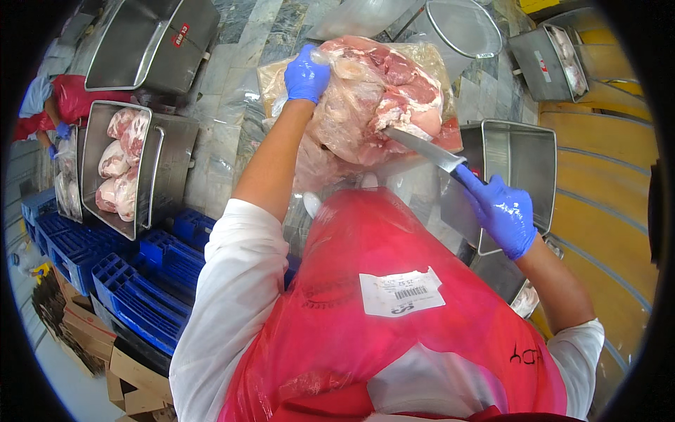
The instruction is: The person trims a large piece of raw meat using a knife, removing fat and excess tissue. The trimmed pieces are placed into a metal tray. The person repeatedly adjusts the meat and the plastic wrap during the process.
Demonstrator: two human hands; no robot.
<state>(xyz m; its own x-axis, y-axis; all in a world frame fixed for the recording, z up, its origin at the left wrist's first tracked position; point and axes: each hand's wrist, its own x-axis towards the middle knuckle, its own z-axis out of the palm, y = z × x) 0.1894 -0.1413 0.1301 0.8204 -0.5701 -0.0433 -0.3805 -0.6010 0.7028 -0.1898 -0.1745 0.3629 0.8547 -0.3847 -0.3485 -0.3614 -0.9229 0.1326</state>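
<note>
A large block of raw pink meat (404, 88) with white fat lies in a cardboard box (269, 83) in front of me. Clear plastic film (341, 116) is bunched over its left part. My left hand (307, 76), in a blue glove, is closed on this film at the upper left of the meat. In my blue-gloved right hand (503, 214) is a knife (422, 148) with a dark handle. Its blade points up and to the left, and the tip touches the lower middle of the meat. The box's near side is partly hidden under film.
To the left, a metal tub (158, 169) holds several pieces of meat; another tub (112, 53) stands behind it. Blue pallets (151, 278) lie at lower left. An open metal tub (520, 133) is by my right hand. A hoop-topped plastic bag (464, 28) stands beyond. At far left, a co-worker's gloved hand (63, 131) shows.
</note>
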